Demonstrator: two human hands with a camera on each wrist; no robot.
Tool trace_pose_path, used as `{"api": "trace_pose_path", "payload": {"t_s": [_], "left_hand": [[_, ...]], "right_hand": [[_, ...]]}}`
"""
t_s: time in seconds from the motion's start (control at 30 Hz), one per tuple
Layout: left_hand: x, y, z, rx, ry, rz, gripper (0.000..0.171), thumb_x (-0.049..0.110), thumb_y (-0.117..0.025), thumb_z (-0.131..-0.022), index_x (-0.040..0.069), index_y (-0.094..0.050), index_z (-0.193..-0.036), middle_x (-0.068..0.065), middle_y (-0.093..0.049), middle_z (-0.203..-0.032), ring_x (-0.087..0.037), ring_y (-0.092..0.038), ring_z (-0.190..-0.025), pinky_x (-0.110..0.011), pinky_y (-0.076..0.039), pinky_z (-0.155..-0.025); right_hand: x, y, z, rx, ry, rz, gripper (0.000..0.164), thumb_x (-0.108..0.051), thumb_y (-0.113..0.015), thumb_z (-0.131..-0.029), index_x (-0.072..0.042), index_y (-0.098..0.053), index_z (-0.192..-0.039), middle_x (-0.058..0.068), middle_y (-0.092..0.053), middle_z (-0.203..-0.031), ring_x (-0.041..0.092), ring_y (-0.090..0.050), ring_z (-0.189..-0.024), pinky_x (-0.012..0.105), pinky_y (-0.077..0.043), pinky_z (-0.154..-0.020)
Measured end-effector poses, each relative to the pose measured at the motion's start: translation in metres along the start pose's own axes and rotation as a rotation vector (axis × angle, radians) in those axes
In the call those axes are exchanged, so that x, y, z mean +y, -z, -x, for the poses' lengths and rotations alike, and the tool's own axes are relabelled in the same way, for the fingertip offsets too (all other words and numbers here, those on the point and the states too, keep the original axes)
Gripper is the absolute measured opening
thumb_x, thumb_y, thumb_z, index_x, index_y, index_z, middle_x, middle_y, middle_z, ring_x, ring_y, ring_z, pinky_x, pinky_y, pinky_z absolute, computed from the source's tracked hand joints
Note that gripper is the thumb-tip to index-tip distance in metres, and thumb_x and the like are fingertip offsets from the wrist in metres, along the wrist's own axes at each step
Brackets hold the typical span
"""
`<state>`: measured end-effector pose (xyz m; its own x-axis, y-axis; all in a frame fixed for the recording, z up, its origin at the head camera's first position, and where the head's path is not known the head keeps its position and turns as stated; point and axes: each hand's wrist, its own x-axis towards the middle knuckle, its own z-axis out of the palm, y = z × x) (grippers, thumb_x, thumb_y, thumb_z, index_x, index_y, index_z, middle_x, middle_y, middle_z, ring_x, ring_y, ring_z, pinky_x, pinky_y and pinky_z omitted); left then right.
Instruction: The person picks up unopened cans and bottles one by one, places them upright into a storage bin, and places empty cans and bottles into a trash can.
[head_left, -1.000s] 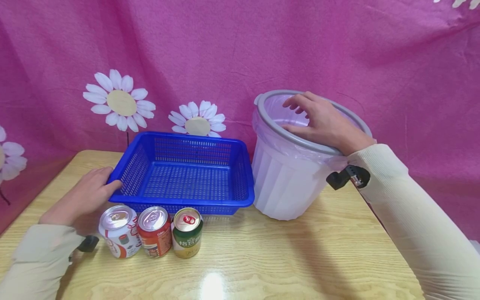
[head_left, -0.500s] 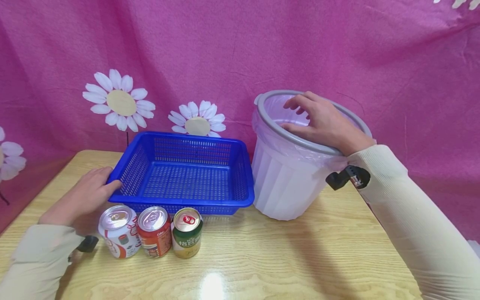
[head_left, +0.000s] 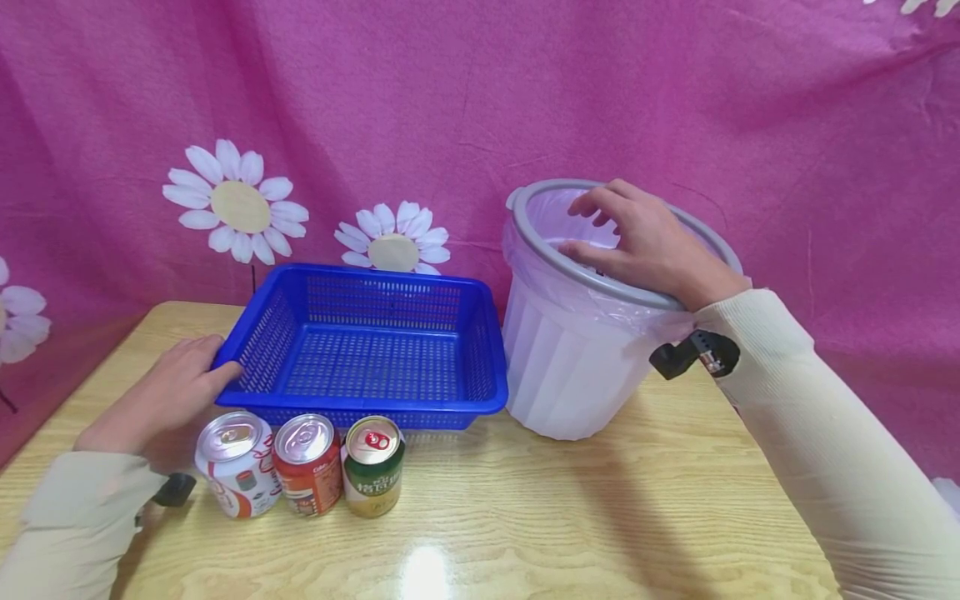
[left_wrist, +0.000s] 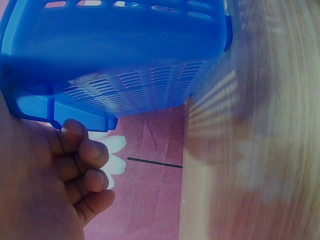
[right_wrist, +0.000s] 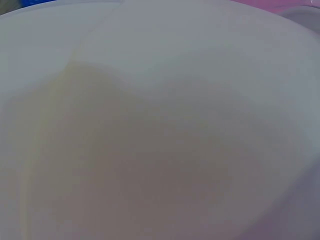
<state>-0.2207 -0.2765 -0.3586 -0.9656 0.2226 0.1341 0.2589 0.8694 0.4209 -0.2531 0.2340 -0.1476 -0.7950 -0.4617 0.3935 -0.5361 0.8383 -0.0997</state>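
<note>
On the table's left, my left hand (head_left: 168,383) grips the left rim of a blue plastic basket (head_left: 393,407), thumb over the edge. In the left wrist view its fingers (left_wrist: 92,152) curl just outside the basket wall (left_wrist: 115,40). My right hand (head_left: 645,242) hovers inside the mouth of a white bin (head_left: 570,375) with a grey rim, fingers loosely bent, holding nothing visible. Its wrist lies across the rim. The bin's pale wall (right_wrist: 160,125) fills the right wrist view, hiding that hand. A purple bag (head_left: 551,208) lines the bin.
Three drink cans stand in a row before the basket: a white one (head_left: 240,475), a red one (head_left: 309,475) and a green-and-gold one (head_left: 373,475). The wooden table (head_left: 525,517) meets a pink flowered cloth (head_left: 450,100) behind.
The view has shifted very slightly. Both hands, the basket, the bin and the cans keep their places, and a small dark spot now shows below the right thumb.
</note>
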Motion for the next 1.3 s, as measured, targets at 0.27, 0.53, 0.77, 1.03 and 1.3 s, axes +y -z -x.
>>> {"api": "trace_pose_path", "payload": {"t_s": [0.27, 0.53, 0.77, 1.03, 1.3], "left_hand": [[-0.0010, -0.0009, 0.0000, 0.009, -0.005, -0.004, 0.041, 0.029, -0.043, -0.100, -0.008, -0.053, -0.114, -0.024, -0.062, -0.103, -0.040, -0.053, -0.100, -0.058, -0.040, -0.087], [-0.0007, -0.0004, 0.0015, 0.008, -0.010, 0.002, 0.043, 0.029, -0.042, -0.100, -0.009, -0.051, -0.118, -0.027, -0.061, -0.107, -0.043, -0.051, -0.105, -0.060, -0.038, -0.090], [-0.0004, -0.0002, 0.0012, 0.038, -0.031, -0.014, 0.038, 0.028, -0.045, -0.099, -0.007, -0.054, -0.111, -0.023, -0.063, -0.100, -0.040, -0.054, -0.099, -0.057, -0.041, -0.085], [-0.0014, -0.0026, 0.0007, 0.020, -0.029, -0.016, 0.042, 0.029, -0.044, -0.100, -0.008, -0.053, -0.116, -0.026, -0.062, -0.105, -0.043, -0.053, -0.104, -0.059, -0.039, -0.089], [-0.0005, -0.0013, 0.0004, 0.018, -0.015, -0.003, 0.044, 0.030, -0.043, -0.100, -0.009, -0.052, -0.117, -0.027, -0.061, -0.108, -0.044, -0.052, -0.105, -0.061, -0.038, -0.091]], "right_hand": [[-0.0008, 0.0004, 0.0005, 0.058, 0.038, 0.006, 0.039, -0.038, -0.071, -0.086, -0.014, -0.062, -0.116, 0.007, -0.063, -0.108, 0.023, -0.061, -0.100, 0.039, -0.052, -0.078], [-0.0011, 0.0015, 0.0013, 0.101, 0.054, 0.013, 0.036, -0.036, -0.070, -0.087, -0.014, -0.063, -0.114, 0.006, -0.064, -0.107, 0.023, -0.060, -0.099, 0.037, -0.051, -0.077], [-0.0026, 0.0025, 0.0027, 0.111, 0.062, 0.019, 0.035, -0.035, -0.069, -0.088, -0.012, -0.064, -0.114, 0.007, -0.064, -0.108, 0.023, -0.062, -0.102, 0.038, -0.053, -0.075], [-0.0035, 0.0041, 0.0062, 0.121, 0.065, 0.030, 0.032, -0.034, -0.068, -0.088, -0.014, -0.064, -0.113, 0.006, -0.064, -0.108, 0.023, -0.062, -0.103, 0.038, -0.053, -0.076], [-0.0080, 0.0072, 0.0065, 0.157, 0.106, 0.008, 0.030, -0.032, -0.070, -0.087, -0.015, -0.064, -0.111, 0.005, -0.064, -0.105, 0.021, -0.062, -0.101, 0.038, -0.052, -0.078]]}}
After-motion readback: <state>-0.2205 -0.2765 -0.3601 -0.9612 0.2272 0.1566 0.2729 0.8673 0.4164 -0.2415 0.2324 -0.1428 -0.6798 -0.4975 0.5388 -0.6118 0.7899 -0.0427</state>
